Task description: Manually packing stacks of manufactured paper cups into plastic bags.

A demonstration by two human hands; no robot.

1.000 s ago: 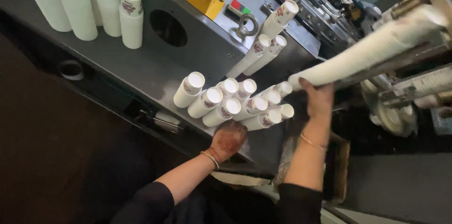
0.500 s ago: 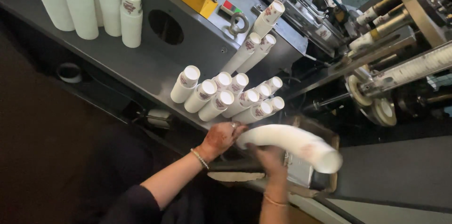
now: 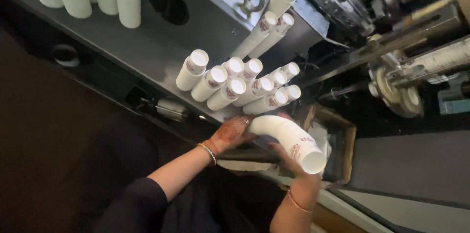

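Left hand (image 3: 234, 132) gripping one end of a bent stack of paper cups (image 3: 290, 140), right hand (image 3: 293, 164) cupped beneath it, fingers curled, stack at six o'clock of lying cup stacks (image 3: 240, 85) on grey machine top (image 3: 147, 52)

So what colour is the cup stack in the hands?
White with small reddish-brown printed marks, on the cup stack held by the left hand and right hand; head view.

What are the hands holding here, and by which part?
A curved stack of white paper cups: the left hand grips its upper end, the right hand supports it from beneath near the open end.
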